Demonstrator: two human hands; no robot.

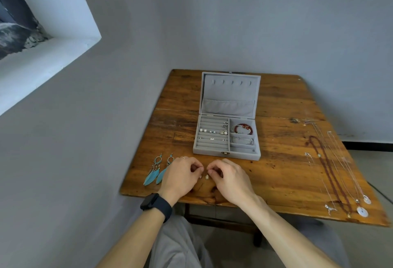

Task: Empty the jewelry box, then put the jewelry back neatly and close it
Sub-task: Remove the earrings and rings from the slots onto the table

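Observation:
An open grey jewelry box [214, 151] stands mid-table with its lid propped up. Small earrings and studs [212, 132] sit in its ring rows, a red bracelet [243, 128] and a silver bracelet [242, 140] lie in its right compartments. In front of the box my left hand [180, 177] and my right hand [228, 177] pinch something fine between their fingertips, and a small oval pendant earring [207, 176] hangs between them. Two turquoise feather earrings [158, 170] lie left of my left hand.
Several necklaces [338, 172] lie stretched out along the right side of the wooden table [287, 161], pendants near the front edge. The table stands in a grey wall corner. A window recess [42, 40] is at the upper left.

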